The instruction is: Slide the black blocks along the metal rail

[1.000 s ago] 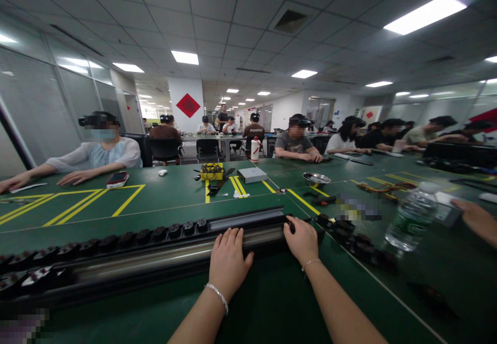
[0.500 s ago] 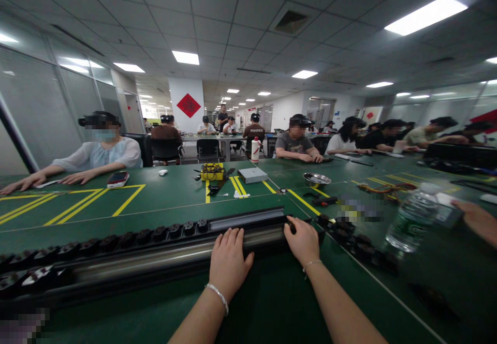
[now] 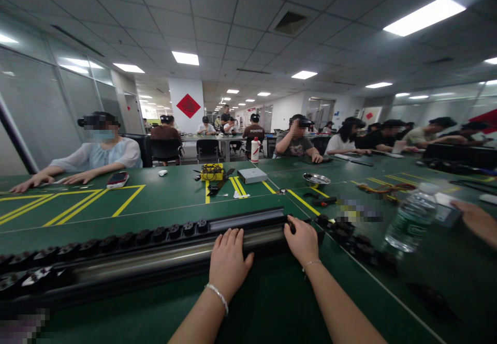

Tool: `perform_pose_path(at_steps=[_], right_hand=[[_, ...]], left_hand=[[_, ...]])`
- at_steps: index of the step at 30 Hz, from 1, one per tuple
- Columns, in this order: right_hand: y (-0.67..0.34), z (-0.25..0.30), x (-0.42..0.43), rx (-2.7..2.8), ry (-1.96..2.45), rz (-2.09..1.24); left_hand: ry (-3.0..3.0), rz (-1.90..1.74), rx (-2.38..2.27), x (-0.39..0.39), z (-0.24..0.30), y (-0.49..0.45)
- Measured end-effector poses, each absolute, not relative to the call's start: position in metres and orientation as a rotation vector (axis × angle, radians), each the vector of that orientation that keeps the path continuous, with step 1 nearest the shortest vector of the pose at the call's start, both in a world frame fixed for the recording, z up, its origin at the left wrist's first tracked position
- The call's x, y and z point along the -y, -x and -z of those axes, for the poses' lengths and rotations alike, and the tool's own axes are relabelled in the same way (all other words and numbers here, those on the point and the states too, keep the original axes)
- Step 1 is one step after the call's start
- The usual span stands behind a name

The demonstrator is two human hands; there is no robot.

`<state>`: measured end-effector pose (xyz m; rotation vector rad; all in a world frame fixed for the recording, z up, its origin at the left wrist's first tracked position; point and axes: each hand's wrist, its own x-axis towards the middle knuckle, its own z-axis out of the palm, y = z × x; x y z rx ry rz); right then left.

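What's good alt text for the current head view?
A left hand rests on a long black channel, a right hand at its right end, on a green table. Black parts line up behind it; a water bottle stands rightward; people sit beyond.

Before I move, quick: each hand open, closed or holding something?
Left hand: open, fingers laid over the long black rail.
Right hand: curled at the rail's right end; cannot tell whether it grips the small black part there.

Green table — yellow tape | black trough | clear bottle | metal bowl | grey box
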<state>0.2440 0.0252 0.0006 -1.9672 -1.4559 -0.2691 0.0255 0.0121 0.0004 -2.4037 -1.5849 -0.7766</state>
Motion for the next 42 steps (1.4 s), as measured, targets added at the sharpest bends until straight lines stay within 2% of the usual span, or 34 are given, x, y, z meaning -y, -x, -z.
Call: perform_pose_path(at_steps=[42], right_hand=[[-0.2455,-0.0016,-0.0253,1.463,2.012,0.228]], left_hand=[[2.4,0.789,1.586,-0.0128,-0.0014,-0.0257]])
